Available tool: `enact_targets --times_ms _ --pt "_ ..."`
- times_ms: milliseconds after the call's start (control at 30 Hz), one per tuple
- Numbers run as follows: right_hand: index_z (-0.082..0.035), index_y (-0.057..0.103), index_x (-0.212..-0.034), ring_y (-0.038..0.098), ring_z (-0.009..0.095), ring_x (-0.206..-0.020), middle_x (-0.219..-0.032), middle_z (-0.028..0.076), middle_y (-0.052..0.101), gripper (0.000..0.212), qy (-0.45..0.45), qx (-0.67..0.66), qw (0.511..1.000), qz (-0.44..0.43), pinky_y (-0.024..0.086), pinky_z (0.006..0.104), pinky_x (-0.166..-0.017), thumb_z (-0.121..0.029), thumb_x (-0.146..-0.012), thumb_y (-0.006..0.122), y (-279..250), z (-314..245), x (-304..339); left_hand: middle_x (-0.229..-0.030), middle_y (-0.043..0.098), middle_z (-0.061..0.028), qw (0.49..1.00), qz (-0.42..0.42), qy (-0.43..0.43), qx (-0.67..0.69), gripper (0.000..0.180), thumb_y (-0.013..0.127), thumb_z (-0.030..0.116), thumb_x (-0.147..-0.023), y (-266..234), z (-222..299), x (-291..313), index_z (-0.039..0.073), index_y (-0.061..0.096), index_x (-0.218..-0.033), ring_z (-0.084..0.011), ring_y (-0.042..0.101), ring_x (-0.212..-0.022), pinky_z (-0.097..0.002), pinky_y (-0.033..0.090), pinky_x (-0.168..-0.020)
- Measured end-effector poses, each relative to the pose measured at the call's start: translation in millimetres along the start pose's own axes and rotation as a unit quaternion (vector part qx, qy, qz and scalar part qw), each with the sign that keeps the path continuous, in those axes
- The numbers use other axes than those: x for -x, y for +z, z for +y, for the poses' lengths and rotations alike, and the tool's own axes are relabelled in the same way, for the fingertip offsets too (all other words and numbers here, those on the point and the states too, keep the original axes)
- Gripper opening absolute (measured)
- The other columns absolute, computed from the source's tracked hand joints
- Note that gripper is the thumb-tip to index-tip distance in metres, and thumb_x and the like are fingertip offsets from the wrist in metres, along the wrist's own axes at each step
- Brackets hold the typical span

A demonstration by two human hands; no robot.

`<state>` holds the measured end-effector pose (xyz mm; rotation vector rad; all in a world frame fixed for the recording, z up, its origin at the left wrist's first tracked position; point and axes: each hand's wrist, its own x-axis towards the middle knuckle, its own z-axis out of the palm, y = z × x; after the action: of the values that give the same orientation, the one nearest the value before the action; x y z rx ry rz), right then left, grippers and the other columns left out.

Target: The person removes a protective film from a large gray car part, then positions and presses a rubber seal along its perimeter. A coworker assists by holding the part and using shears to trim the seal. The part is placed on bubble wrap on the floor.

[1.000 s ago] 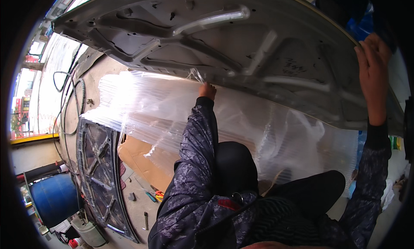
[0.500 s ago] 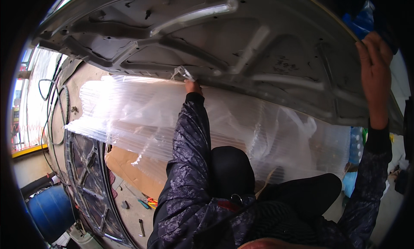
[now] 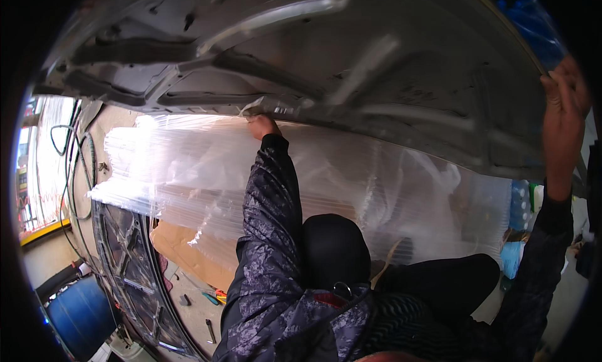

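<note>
A grey car hood [image 3: 433,67] is tilted up in front of me, its ribbed underside facing me. My left hand [image 3: 262,126] is closed at the hood's lower edge, on a bit of clear plastic film [image 3: 258,106] that laps onto the metal. How much of the edge itself lies in those fingers is hidden. At the far right, my right hand [image 3: 566,92] wraps round the hood's side edge, beside some blue plastic [image 3: 533,30]. Under the hood spreads a wide clear plastic sheet [image 3: 326,164], wrinkled and shiny.
Flattened cardboard [image 3: 191,249] lies partly beneath the sheet. To the left rests a dark panel frame [image 3: 135,268], near pliers [image 3: 213,297] and a socket tool [image 3: 210,330]. Cables [image 3: 78,155] run along the left; a blue barrel [image 3: 81,315] stands at lower left. Bottles [image 3: 519,205] are at right.
The hood has come nearer, its top edge leaving the view. My left hand has shifted slightly left along the lower edge; my right hand has moved a little right and down with the side edge.
</note>
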<state>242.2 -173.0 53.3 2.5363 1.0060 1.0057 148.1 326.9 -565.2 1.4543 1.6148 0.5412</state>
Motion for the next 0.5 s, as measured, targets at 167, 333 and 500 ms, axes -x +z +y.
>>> enact_targets --times_ms 167,333,500 --pt "-0.010 0.075 -0.122 0.071 0.021 -0.105 -0.111 0.007 0.074 0.025 -0.031 0.034 0.999 0.026 0.058 0.0340 -0.090 -0.024 -0.105 0.065 14 15 -4 -0.124 0.070 -0.0199 0.981 -0.057 -0.073 0.171 0.055 0.035 0.046 -0.110 -44 23 4 0.001 0.059 -0.131 -0.0348 0.067 -0.118 -0.0446 0.051 -0.094" --pt "-0.011 0.079 -0.114 0.071 0.018 -0.102 -0.103 0.005 0.075 0.024 -0.021 0.055 0.997 0.048 0.057 0.0313 -0.087 -0.029 -0.102 0.067 13 8 6 -0.164 0.041 -0.0149 0.832 -0.306 -0.152 0.437 0.071 0.031 0.058 -0.110 -64 -3 -19 0.004 0.039 -0.155 -0.0300 0.040 -0.151 -0.0377 0.035 -0.115" --pt "-0.010 0.079 -0.114 0.071 0.017 -0.100 -0.101 0.005 0.075 0.023 0.035 0.015 0.997 0.067 0.057 0.0295 -0.085 -0.027 -0.103 0.067 16 -10 14 -0.164 0.043 -0.0028 0.796 -0.385 -0.174 0.434 0.073 0.031 0.065 -0.107 -69 -4 -31 0.013 0.042 -0.156 -0.0249 0.036 -0.152 -0.0368 0.032 -0.114"
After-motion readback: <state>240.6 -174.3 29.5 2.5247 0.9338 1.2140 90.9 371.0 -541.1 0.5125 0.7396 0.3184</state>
